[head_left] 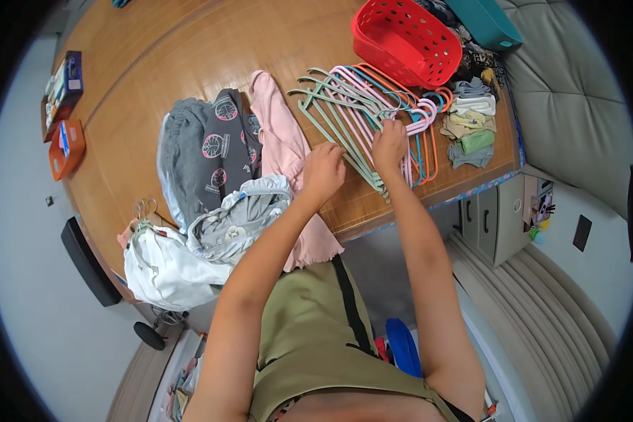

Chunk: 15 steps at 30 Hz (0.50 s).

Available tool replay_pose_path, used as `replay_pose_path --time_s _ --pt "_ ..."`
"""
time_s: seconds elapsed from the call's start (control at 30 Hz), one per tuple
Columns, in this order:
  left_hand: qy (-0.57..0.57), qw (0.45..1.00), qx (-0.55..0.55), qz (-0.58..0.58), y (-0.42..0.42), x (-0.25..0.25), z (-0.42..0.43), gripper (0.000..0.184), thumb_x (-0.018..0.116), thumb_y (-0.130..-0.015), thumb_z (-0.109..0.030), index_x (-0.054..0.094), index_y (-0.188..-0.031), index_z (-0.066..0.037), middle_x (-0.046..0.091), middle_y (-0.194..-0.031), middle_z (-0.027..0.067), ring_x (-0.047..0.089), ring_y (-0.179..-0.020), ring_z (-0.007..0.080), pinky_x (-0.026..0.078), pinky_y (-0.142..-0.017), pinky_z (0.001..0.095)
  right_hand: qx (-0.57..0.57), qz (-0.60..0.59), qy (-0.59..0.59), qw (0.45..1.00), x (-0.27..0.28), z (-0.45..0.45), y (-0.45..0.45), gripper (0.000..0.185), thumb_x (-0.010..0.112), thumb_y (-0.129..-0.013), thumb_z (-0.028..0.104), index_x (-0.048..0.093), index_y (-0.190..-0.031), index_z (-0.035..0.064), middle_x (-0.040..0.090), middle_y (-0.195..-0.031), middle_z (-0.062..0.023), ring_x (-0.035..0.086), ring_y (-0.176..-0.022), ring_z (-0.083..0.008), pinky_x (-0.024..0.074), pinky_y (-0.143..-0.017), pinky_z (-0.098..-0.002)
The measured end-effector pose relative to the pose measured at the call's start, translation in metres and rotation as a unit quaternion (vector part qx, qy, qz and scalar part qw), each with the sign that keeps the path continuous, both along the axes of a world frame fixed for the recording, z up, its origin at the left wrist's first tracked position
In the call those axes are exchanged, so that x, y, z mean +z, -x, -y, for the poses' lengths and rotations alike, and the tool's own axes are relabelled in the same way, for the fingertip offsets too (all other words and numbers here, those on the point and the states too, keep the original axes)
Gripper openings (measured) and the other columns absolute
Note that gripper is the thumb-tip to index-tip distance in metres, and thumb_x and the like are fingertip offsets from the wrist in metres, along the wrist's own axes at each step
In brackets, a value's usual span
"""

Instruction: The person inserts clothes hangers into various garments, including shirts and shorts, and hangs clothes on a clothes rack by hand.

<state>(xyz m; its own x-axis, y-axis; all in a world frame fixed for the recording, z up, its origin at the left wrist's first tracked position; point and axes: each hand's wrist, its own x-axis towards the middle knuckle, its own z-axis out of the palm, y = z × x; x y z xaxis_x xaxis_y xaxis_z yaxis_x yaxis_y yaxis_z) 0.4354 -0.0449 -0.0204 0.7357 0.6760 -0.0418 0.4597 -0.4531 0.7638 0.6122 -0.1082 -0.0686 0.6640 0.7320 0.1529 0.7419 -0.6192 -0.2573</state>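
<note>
Several green hangers (pixel 330 123) lie on top of a row of pink hangers (pixel 362 133) on the wooden table. My right hand (pixel 390 148) is closed on a green hanger near its hook end. Beside the left edge of these hangers is my left hand (pixel 323 171), its fingers curled; whatever they may hold is hidden. Under and behind that hand stretches a pink garment (pixel 278 126). To its left lie dark grey printed clothing (pixel 221 144), a grey garment (pixel 188 141) and a whitish garment with an elastic edge (pixel 239 218).
A red basket (pixel 408 42) stands beyond the hangers, with a teal bin (pixel 482 24) behind it. Folded clothes (pixel 471 123) are stacked at right, next to orange hangers (pixel 431 158). White clothing (pixel 165 264) lies at the table's left corner. An orange tray (pixel 67 158) sits far left.
</note>
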Motion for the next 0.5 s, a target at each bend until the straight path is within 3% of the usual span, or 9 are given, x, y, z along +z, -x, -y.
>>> replay_pose_path --time_s 0.13,0.2,0.37,0.5 --pt "-0.015 1.0 0.022 0.017 -0.013 0.008 0.0 0.039 0.058 -0.075 -0.003 0.06 -0.113 -0.003 0.055 -0.12 0.017 0.05 -0.112 0.0358 0.04 -0.097 0.0441 0.005 -0.042 -0.072 0.997 0.015 -0.003 0.007 0.02 0.063 -0.072 0.005 0.053 -0.09 0.0051 0.053 -0.091 -0.0133 0.053 -0.091 -0.0334 0.0436 -0.075 -0.0442" --pt "-0.053 0.998 0.037 0.025 -0.017 0.013 -0.003 0.044 0.056 -0.074 -0.001 0.059 -0.118 -0.004 0.051 -0.126 0.0182 0.047 -0.117 0.0365 0.036 -0.101 0.0453 -0.012 -0.146 -0.109 0.983 0.024 -0.001 0.028 0.021 0.062 -0.073 0.005 0.052 -0.092 0.0027 0.055 -0.092 -0.0162 0.054 -0.089 -0.0368 0.0438 -0.075 -0.0463" --pt "0.066 0.991 0.064 0.097 -0.018 0.036 -0.007 0.054 0.047 -0.072 0.005 0.059 -0.123 -0.008 0.046 -0.133 0.0203 0.039 -0.124 0.0389 0.031 -0.106 0.045 0.046 -0.318 -0.181 0.93 0.058 0.007 0.078 0.028 0.062 -0.078 0.008 0.054 -0.103 -0.0005 0.059 -0.097 -0.0204 0.057 -0.092 -0.0402 0.0452 -0.078 -0.0458" --pt "0.076 0.987 0.069 0.125 0.011 0.061 0.003 0.054 0.045 -0.07 0.007 0.063 -0.118 -0.012 0.048 -0.13 0.021 0.041 -0.122 0.0408 0.032 -0.105 0.0461 0.088 -0.305 -0.176 0.932 0.081 0.0 0.103 0.029 0.06 -0.081 0.005 0.058 -0.11 -0.0002 0.061 -0.097 -0.0187 0.059 -0.091 -0.0374 0.046 -0.076 -0.0429"
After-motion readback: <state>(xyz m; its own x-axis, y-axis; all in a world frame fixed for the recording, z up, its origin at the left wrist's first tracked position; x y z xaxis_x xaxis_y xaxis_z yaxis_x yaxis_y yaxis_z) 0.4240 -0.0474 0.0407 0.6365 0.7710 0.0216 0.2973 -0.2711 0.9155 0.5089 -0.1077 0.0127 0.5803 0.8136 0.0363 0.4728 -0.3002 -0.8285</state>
